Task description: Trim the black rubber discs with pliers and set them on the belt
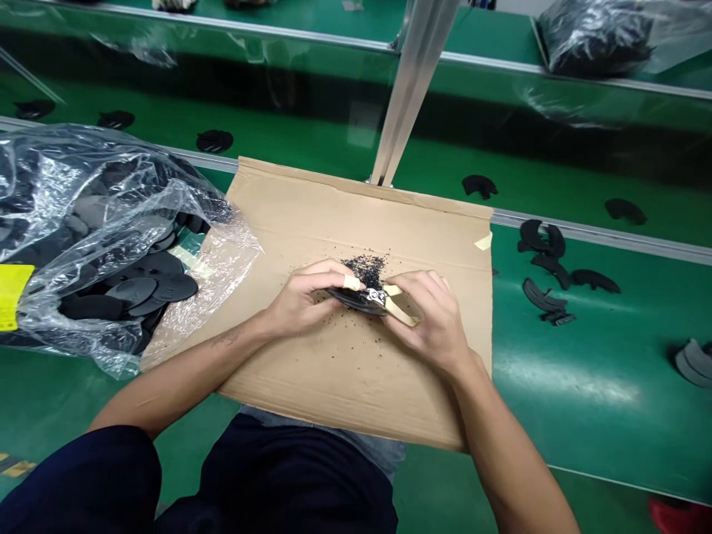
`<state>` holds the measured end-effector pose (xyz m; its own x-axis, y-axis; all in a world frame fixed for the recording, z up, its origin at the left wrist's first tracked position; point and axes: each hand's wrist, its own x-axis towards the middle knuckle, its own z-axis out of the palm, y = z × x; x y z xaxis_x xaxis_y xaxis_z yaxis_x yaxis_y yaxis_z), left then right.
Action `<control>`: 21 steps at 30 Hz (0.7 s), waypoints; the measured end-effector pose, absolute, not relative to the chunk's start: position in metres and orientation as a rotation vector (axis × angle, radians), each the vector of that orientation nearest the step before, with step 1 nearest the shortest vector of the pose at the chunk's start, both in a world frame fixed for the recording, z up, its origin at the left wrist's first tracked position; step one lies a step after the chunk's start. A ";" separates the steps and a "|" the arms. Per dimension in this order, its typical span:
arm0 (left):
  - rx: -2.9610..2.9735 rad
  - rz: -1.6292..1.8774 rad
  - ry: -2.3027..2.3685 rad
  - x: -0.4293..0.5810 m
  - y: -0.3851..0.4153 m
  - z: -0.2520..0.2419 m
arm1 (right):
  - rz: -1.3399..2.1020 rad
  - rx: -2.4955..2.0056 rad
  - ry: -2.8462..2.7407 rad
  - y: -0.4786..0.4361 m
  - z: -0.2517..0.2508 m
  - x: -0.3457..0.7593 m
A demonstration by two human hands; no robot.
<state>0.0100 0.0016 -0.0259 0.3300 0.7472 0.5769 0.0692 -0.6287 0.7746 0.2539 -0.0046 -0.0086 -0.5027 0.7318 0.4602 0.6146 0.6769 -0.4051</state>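
Observation:
Over a flat sheet of cardboard point(345, 371), my left hand point(308, 300) pinches the left end of a thin black rubber piece point(356, 298); a taped fingertip rests on top of it. My right hand point(431, 319) is closed on a small tool with a metal tip point(389, 300) that touches the piece's right end. A small heap of black crumbs point(364, 267) lies on the cardboard just behind the hands, and more specks are scattered in front of them.
A clear plastic bag point(83, 222) full of black flat pieces lies to the left, partly on the cardboard. Loose black curved pieces point(548, 285) lie on the green bench at right. A metal post point(409, 81) rises behind the cardboard. Another bag point(595, 33) sits far right.

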 end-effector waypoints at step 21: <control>1.888 1.358 0.659 0.012 0.000 -0.031 | -0.249 -1.114 -2.332 -0.018 -0.001 0.251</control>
<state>0.0116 -0.0002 -0.0309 0.3180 0.7449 0.5866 0.0003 -0.6188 0.7856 0.2509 -0.0180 -0.0009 -0.5137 0.6651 0.5420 0.7647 0.6414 -0.0623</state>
